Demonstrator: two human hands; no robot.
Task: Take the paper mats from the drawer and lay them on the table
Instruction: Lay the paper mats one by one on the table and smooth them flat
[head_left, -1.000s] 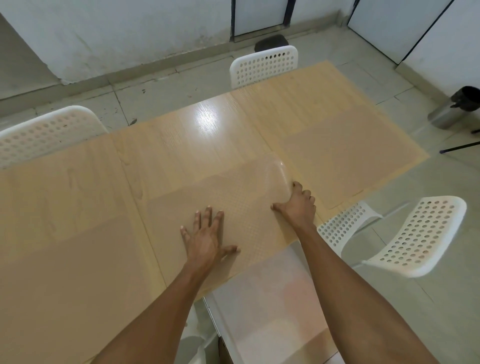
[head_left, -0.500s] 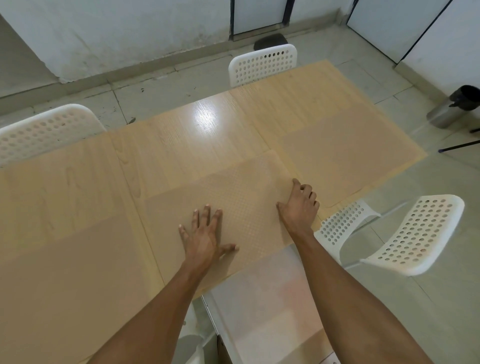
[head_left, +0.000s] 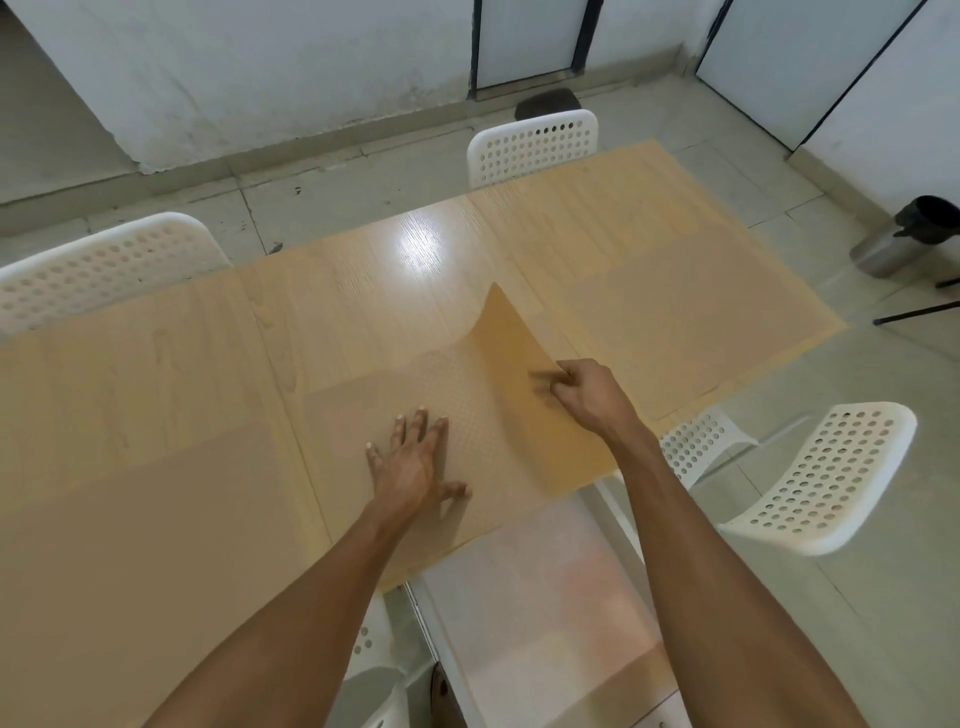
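A translucent dotted paper mat (head_left: 467, 395) lies on the light wooden table (head_left: 363, 291) near its front edge. My left hand (head_left: 413, 465) presses flat on the mat, fingers spread. My right hand (head_left: 587, 392) pinches the mat's right edge and lifts it, so the far right corner curls up off the table. Other mats lie flat on the table: one at the right end (head_left: 675, 312) and one at the left (head_left: 130, 493). An open white drawer (head_left: 545, 597) shows below the table edge, between my arms.
White perforated chairs stand around the table: one at far centre (head_left: 535, 145), one at far left (head_left: 104, 265), one at right (head_left: 826, 473) and another tucked under the edge (head_left: 696, 447). A metal bin with a black liner (head_left: 909, 234) stands on the tiled floor at right.
My right hand went from resting flat on the mat's right edge to pinching it and raising it, so the far right corner now stands up. My left hand stayed put.
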